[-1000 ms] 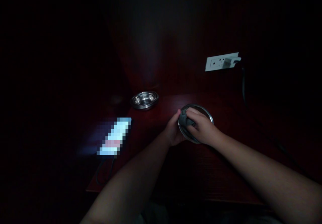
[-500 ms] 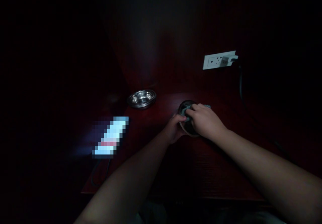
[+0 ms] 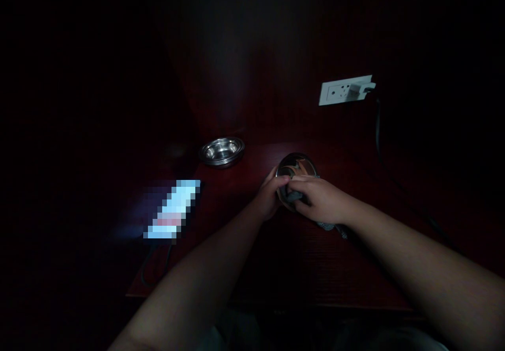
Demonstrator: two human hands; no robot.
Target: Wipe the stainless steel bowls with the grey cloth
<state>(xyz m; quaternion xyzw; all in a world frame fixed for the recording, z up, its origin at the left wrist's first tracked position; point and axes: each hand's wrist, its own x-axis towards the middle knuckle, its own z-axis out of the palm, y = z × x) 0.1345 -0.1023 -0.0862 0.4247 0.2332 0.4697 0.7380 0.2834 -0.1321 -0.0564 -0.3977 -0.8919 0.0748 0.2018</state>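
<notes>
Metal bowl (image 3: 299, 162), round with no long axis, lay between left hand (image 3: 269, 197), grip grasping its side, and right hand (image 3: 322, 198), grip clenched on cloth (image 3: 326, 226).

Bare left forearm (image 3: 209, 267) in from bottom left of frame, bare right forearm (image 3: 414, 264) from lower right; they converge just right of centre. Left hand (image 3: 269, 197) closed in a grip, thumb (image 3: 279, 181) uppermost and pointing right, other fingers mostly hidden. Right hand (image 3: 323, 198) curled, knuckles up, pointing left. Fingertips near left thumb; can't tell if touching.
</notes>
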